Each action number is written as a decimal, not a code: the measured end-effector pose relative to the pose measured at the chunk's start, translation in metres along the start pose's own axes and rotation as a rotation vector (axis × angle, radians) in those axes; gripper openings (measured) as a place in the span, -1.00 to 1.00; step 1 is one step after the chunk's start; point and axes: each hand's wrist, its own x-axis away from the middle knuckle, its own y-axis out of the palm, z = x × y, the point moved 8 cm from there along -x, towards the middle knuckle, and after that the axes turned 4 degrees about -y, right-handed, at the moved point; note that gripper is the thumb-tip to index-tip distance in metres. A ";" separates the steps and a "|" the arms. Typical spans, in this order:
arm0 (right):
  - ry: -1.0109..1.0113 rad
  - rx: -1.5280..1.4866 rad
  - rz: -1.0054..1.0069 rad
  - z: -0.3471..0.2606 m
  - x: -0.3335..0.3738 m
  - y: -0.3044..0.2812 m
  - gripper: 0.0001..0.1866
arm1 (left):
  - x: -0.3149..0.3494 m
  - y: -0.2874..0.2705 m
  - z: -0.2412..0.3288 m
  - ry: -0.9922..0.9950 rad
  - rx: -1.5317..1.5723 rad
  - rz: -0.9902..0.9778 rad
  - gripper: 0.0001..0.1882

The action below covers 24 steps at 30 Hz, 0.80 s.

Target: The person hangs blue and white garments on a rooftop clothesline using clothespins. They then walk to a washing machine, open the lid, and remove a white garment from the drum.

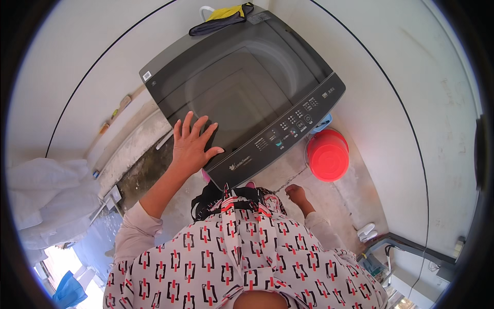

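Note:
A dark grey top-loading washing machine (242,92) stands in front of me with its glassy lid down. My left hand (191,147) lies on the left front part of the lid, fingers spread and nothing held. Along the machine's front edge runs a control panel (288,126) with small lit symbols. My right hand (296,194) hangs low at my right side, apart from the machine, its fingers curled into a loose fist. No object shows in it.
A red bucket (328,157) sits on the floor right of the machine, beside something blue (321,123). A yellow and grey cloth (222,19) rests at the machine's back edge. White fabric (49,195) hangs at the left. White slippers (366,233) are at the right.

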 end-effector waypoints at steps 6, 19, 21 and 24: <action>0.103 -0.142 0.026 0.029 0.029 0.001 -0.91 | -0.051 0.026 0.020 0.122 -0.054 -0.049 -0.27; 0.055 -0.196 0.049 0.026 0.028 0.008 -0.90 | 0.011 -0.014 -0.023 0.088 -0.014 -0.184 -0.54; 0.051 -0.178 0.039 0.025 0.024 0.010 -0.89 | 0.044 -0.024 -0.050 -0.045 0.081 -0.120 -0.70; 0.022 -0.095 0.013 0.024 0.014 0.012 -0.87 | 0.093 -0.016 -0.086 -0.303 0.213 0.002 -0.83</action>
